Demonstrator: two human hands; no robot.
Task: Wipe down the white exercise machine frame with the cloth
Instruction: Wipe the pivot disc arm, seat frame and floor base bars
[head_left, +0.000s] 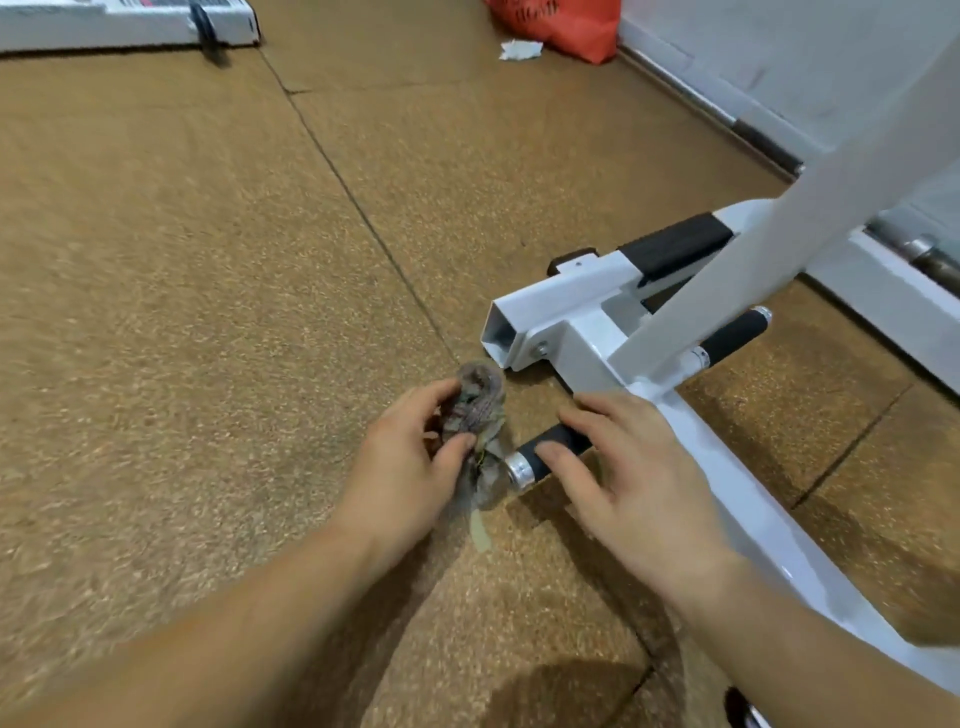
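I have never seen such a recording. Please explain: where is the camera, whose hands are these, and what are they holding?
There is one picture, taken by a camera on a person's head, looking down at their own hands. The left hand grips a crumpled grey cloth. The right hand lies with straight fingers on a black handle of the white exercise machine frame. All this is on a brown floor. Farther away lie an orange bag and a scrap of paper.

The left arm (208, 639) and right arm (831, 649) reach forward and down, the left grip (410, 467) curled, pinching a cloth (480, 400), the right grip (623, 478) palm-down, fingers loosely spread.
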